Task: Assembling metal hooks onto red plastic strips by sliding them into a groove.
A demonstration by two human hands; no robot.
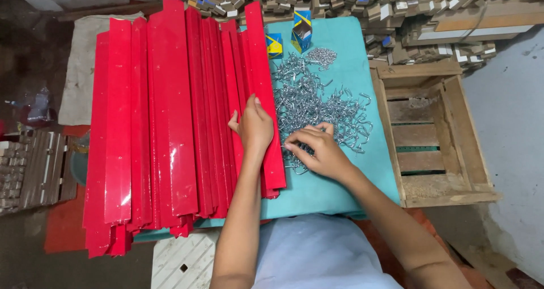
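The left hand (253, 127) lies flat, fingers together, on the rightmost of the long glossy red metal strips (170, 124), which are stacked side by side across the left half of the teal cloth-covered table (345, 56). Just to its right, the right hand (317, 147) rests palm down on the near edge of a heap of small silver wire hooks (317, 96), fingers curled into them; whether it pinches one I cannot tell. At the far side of the heap stand two small blue and yellow cardboard boxes (301, 31). To the right of the table sits a slatted wooden crate (430, 139), and beyond the table, piled wooden blocks (396, 5).
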